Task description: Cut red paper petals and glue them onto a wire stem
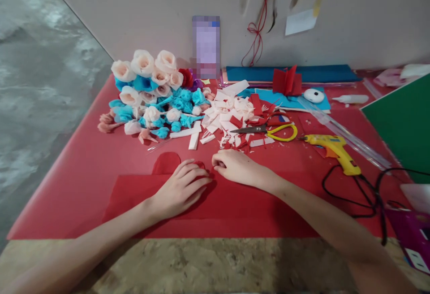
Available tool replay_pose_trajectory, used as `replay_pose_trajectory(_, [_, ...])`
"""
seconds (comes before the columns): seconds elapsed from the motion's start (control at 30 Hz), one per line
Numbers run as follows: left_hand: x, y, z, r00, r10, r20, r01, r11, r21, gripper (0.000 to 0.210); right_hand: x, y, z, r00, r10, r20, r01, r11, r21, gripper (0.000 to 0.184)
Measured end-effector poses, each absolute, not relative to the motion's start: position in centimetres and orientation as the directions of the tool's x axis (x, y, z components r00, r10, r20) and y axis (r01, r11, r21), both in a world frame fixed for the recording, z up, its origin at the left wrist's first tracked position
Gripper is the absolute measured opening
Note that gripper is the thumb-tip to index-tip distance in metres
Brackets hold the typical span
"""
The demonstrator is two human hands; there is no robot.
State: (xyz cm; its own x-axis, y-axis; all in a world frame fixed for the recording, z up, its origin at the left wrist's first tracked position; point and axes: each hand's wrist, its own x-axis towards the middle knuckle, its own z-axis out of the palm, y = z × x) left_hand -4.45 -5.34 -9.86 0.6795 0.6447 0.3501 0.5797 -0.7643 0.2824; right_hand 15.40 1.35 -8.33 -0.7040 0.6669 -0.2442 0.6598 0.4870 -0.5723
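Observation:
A wide red sheet point(134, 191) lies along the front of the red table. My left hand point(183, 185) rests on it palm down, fingers stretched out. A rounded red piece point(167, 163) lies just beyond the sheet's far edge, left of that hand. Another bit of red point(199, 165) shows past my left fingertips, mostly covered. My right hand point(231, 167) is beside it at the sheet's far edge, its fingers curled together. Whatever is between those fingers, if anything, is hidden from me.
Paper flowers point(144, 88) in cream, blue and pink fill the back left. Paper scraps point(228, 110) lie mid-table with yellow-handled scissors point(268, 131). On the right are a yellow glue gun point(336, 148), its black cable point(327, 191) and a green board point(403, 123). A phone point(206, 45) leans on the wall.

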Motion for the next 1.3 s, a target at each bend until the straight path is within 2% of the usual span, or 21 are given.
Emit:
replay_pose_trajectory(0.4, [-4.1,-5.5,-10.1,0.745,0.595,0.302,0.547,-0.804,0.234,0.030,15.7,0.6,-8.6,-0.697,0.700,-0.154,0.639,0.510,-0.575,0.020])
replay_pose_trajectory(0.57, [-3.9,-5.7,-10.1,0.748,0.620,0.237,0.584,-0.784,0.209,0.031,16.9,-0.1,-8.0,-0.638,0.764,-0.100,0.659,0.474,-0.583,0.010])
replay_pose_trajectory(0.67, [-3.9,-5.8,-10.1,0.755,0.609,0.245,0.581,-0.793,0.183,0.032,19.2,0.2,-6.9,-0.576,0.811,-0.098,0.704,0.432,-0.564,0.010])
replay_pose_trajectory(0.8, [-4.0,-5.7,-10.2,0.757,0.611,0.233,0.579,-0.792,0.195,0.033,23.9,2.4,-5.0,-0.439,0.891,-0.119,0.816,0.339,-0.469,0.010])
replay_pose_trajectory(1.0, [-4.0,-5.6,-10.4,0.768,0.607,0.207,0.568,-0.793,0.219,0.035,30.5,9.9,-4.0,-0.187,0.975,-0.120,0.965,0.160,-0.206,0.026])
replay_pose_trajectory(1.3, [-4.0,-5.6,-10.4,0.754,0.607,0.249,0.555,-0.793,0.251,0.036,31.1,16.9,-6.4,-0.236,0.960,-0.150,0.971,0.238,-0.003,0.032])
